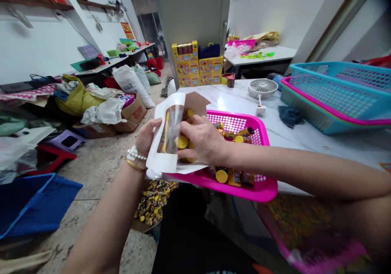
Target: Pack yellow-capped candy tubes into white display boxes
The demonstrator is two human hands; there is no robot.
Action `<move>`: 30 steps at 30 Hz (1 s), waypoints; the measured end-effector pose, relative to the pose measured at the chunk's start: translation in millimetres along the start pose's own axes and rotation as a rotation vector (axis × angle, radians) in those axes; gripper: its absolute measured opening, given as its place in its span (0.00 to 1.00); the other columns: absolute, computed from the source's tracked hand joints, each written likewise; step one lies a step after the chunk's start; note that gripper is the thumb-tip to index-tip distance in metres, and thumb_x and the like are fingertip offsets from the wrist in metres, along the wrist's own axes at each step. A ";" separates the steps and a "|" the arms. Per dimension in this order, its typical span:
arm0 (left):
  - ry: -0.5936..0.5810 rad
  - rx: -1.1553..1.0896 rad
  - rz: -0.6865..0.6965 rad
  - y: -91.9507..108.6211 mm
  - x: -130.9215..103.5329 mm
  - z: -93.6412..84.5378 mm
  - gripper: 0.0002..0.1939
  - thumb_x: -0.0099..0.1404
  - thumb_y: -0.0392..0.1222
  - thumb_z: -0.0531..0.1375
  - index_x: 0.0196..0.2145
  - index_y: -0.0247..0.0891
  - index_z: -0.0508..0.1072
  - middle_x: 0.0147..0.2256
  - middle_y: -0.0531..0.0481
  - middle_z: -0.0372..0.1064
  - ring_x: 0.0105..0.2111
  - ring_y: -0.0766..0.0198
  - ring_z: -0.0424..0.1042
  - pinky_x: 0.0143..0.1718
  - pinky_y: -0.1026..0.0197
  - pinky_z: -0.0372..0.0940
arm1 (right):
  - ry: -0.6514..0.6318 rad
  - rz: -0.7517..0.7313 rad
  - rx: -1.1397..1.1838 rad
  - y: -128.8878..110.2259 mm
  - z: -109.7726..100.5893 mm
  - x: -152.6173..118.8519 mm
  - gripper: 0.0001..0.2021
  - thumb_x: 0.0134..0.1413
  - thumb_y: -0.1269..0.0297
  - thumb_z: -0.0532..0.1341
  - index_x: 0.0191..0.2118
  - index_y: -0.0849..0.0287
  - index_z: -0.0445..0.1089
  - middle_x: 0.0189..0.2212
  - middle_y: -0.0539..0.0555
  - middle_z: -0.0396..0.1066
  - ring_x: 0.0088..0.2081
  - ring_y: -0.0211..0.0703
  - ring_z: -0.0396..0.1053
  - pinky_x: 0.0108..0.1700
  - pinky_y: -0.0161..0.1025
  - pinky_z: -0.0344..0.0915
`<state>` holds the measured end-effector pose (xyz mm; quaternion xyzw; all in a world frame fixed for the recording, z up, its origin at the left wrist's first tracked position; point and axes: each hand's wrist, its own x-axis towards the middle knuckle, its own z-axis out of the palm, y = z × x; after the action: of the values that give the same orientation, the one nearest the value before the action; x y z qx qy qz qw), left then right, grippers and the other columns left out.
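My left hand grips the left side of a white cardboard box with a clear plastic window, tilted over the basket's left end. The box's flaps stand open, with a brown inside. My right hand reaches into the opening, its fingers curled around small yellow-lidded tubs; its fingertips are partly hidden. Below it, a pink basket holds several more tubs with yellow lids and printed labels, some lying on their sides.
Packed yellow boxes are stacked at the table's back, beside tape rolls. A white fan, dark cloth and stacked blue baskets stand to the right. More tubs fill a floor container; a blue bin is at left.
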<state>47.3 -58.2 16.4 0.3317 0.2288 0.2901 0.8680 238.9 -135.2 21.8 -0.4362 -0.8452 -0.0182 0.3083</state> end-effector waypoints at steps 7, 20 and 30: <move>0.071 0.089 0.119 0.5 4.1 -2.3 0.27 0.64 0.47 0.56 0.57 0.32 0.71 0.39 0.42 0.82 0.42 0.44 0.81 0.46 0.46 0.77 | -0.062 0.006 0.267 39.9 -59.9 -16.7 0.14 0.63 0.56 0.60 0.34 0.60 0.76 0.31 0.54 0.78 0.33 0.40 0.70 0.40 0.40 0.62; 0.117 0.060 0.047 -3.1 1.3 -1.3 0.27 0.64 0.47 0.57 0.57 0.31 0.72 0.39 0.40 0.82 0.44 0.43 0.81 0.48 0.47 0.76 | -0.757 0.099 -0.235 50.0 -45.7 -41.3 0.15 0.56 0.70 0.54 0.48 0.61 0.71 0.34 0.61 0.77 0.32 0.48 0.72 0.30 0.41 0.57; 0.213 0.136 0.002 0.4 7.7 -0.8 0.23 0.66 0.43 0.58 0.54 0.25 0.73 0.33 0.39 0.82 0.28 0.53 0.81 0.34 0.58 0.78 | -0.623 0.280 0.148 60.9 -24.3 -30.5 0.21 0.58 0.49 0.64 0.48 0.59 0.78 0.37 0.58 0.80 0.35 0.47 0.74 0.36 0.40 0.64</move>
<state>52.2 -52.6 14.6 0.3572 0.3387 0.3087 0.8139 309.9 -126.9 10.5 -0.5089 -0.8298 0.2196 0.0656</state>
